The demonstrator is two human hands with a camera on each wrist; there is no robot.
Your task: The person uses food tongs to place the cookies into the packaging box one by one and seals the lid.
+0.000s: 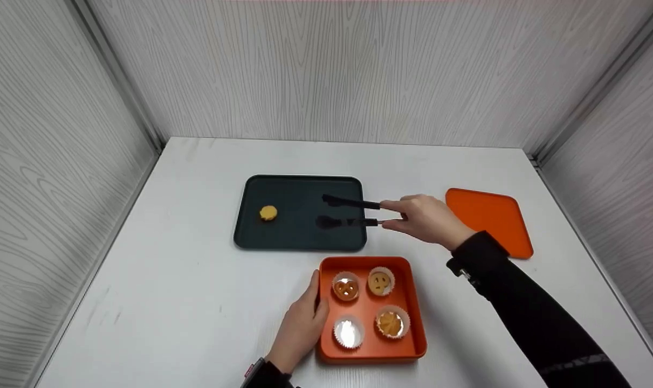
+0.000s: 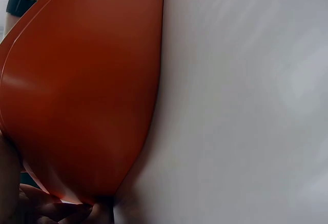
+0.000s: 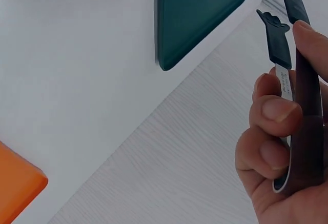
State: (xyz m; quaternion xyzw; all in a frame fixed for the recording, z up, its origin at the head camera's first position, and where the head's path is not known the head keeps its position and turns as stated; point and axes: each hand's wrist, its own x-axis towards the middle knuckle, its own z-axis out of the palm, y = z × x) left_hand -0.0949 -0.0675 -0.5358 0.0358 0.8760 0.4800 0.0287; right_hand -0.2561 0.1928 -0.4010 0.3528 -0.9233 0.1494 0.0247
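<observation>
My right hand (image 1: 426,218) holds black tongs (image 3: 307,101), fingers and thumb wrapped round the two arms. The tongs' spread tips are over the right part of a dark green tray (image 1: 299,237). Farther left on that tray lies a small yellow cookie (image 1: 268,213), apart from the tips. At the front, my left hand (image 1: 300,323) grips the left wall of an orange-red box (image 1: 369,353), thumb at the rim. Inside are white paper cups: a pretzel-like cookie (image 1: 346,289), a round cookie with holes (image 1: 379,283), a ridged cookie (image 1: 389,323), and one bare cup (image 1: 349,332).
An orange flat tray (image 1: 490,221) lies at the right of the white table (image 1: 197,291), beyond my right forearm. Pale wood-grain walls (image 1: 326,75) enclose the table at the back and on both sides.
</observation>
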